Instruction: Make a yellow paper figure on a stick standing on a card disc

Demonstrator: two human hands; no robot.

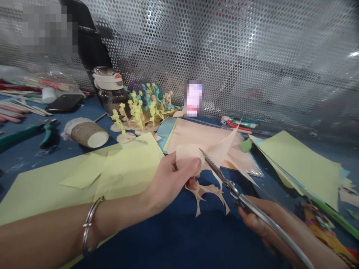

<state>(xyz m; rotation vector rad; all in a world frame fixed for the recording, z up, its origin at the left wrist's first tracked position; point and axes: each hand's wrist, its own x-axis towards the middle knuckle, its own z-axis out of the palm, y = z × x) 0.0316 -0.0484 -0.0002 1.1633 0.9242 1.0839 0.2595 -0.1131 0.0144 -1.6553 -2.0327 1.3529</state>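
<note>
Left hand [168,183] pinches curled peach paper [186,155] firmly between thumb and fingers, above blue mat [168,246]; right hand [258,220] closed round steel scissors [241,200], blades nearly shut at paper's edge; peach paper scraps [202,192] lie below

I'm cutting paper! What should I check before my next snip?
Left hand firmly holds the peach paper: ok.
Right hand holds the scissors: ok.
Left thumb away from the blades: not ok, the tips sit very close.
Cut peach shape joined to the paper: cannot tell.
Metal bangle away from the blades: ok.
</note>
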